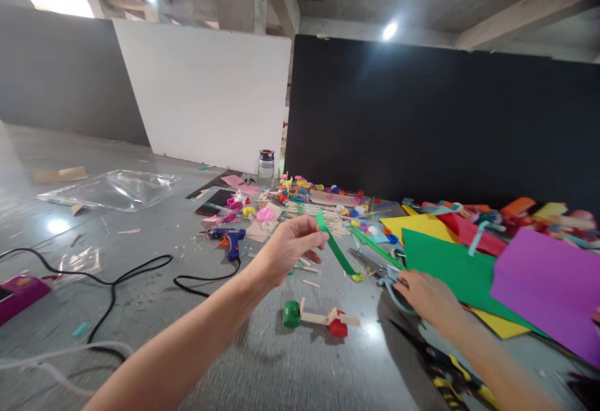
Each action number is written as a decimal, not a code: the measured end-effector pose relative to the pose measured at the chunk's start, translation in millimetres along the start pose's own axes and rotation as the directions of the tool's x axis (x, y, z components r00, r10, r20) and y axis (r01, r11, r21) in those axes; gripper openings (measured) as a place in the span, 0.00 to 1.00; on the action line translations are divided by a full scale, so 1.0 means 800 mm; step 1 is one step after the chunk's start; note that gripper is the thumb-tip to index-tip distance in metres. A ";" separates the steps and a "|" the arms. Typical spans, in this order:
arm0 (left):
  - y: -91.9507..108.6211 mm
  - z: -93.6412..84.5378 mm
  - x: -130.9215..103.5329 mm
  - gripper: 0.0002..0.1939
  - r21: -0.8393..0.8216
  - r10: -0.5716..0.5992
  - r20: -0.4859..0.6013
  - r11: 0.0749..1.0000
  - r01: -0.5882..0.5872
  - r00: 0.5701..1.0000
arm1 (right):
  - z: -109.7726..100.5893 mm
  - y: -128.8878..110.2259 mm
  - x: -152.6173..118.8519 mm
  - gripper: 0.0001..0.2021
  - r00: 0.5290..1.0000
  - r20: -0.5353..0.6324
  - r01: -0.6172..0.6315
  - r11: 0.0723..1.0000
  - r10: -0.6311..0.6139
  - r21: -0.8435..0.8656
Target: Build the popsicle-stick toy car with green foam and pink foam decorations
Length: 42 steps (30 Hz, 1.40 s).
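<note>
My left hand [297, 245] pinches the top end of a narrow green strip [338, 250], which hangs down toward a small yellow-green coil [359, 276] on the table. My right hand [422, 292] is closed on the handles of light-blue scissors [394, 283]; their blades point away to the left. Another green strip [375, 245] runs just beyond the scissors. Nearer me lies a small assembly of wooden sticks [319, 318], with a green cap [291, 314] at its left and a red cap [338, 326] toward its right.
Yellow-black pliers [445, 367] lie below my right hand. Green [450, 267] and purple sheets [550, 289] cover the right side. A blue glue gun [232, 242] with a black cord is left of centre. Behind stand a jar [266, 166] and scattered craft pieces.
</note>
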<state>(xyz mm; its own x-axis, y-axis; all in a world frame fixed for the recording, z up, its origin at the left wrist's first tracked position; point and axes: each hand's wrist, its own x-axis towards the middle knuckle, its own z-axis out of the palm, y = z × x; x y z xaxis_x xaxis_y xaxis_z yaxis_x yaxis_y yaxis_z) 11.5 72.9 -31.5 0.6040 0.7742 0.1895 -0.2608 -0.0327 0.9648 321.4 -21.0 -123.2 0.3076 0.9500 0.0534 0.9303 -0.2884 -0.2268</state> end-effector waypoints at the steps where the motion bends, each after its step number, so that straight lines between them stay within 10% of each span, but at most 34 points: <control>1: -0.002 0.003 -0.001 0.12 -0.033 -0.008 -0.004 0.999 0.007 1.000 | -0.009 -0.012 -0.008 0.10 0.999 -0.024 0.025 0.996 -0.024 0.080; 9: -0.012 0.034 -0.020 0.12 -0.121 0.046 -0.007 0.992 -0.046 0.999 | -0.070 -0.132 -0.089 0.17 0.953 -0.088 0.265 0.654 -0.291 0.709; 16: -0.016 0.046 -0.047 0.02 0.330 0.426 0.040 0.848 -0.414 0.904 | -0.066 -0.131 -0.101 0.21 0.946 0.066 0.095 0.468 -0.316 0.878; 21: -0.019 0.052 -0.050 0.06 0.570 0.474 0.264 0.626 -0.532 0.840 | -0.064 -0.134 -0.110 0.20 0.920 0.169 0.017 0.466 -0.354 0.885; 25: -0.019 0.056 -0.046 0.09 0.650 0.474 0.223 0.580 -0.492 0.852 | -0.062 -0.132 -0.112 0.18 0.918 0.184 0.011 0.485 -0.352 0.874; 37: -0.041 0.028 -0.081 0.04 0.423 0.127 -0.031 0.900 -0.102 0.991 | -0.053 -0.120 -0.098 0.18 0.936 0.094 0.116 0.549 -0.339 0.828; 42: -0.042 0.006 -0.111 0.08 0.645 0.186 0.001 0.751 -0.142 0.983 | -0.046 -0.136 -0.109 0.16 0.912 0.150 0.102 0.566 -0.382 0.818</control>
<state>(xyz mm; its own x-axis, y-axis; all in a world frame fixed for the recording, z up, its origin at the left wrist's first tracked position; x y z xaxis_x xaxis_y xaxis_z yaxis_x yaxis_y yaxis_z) -29.7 2.4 -79.4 0.5455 0.7543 0.3653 0.2041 -0.5423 0.8150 200.9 -76.7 -67.8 -0.1046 0.9944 -0.0111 0.3946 0.0313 -0.9183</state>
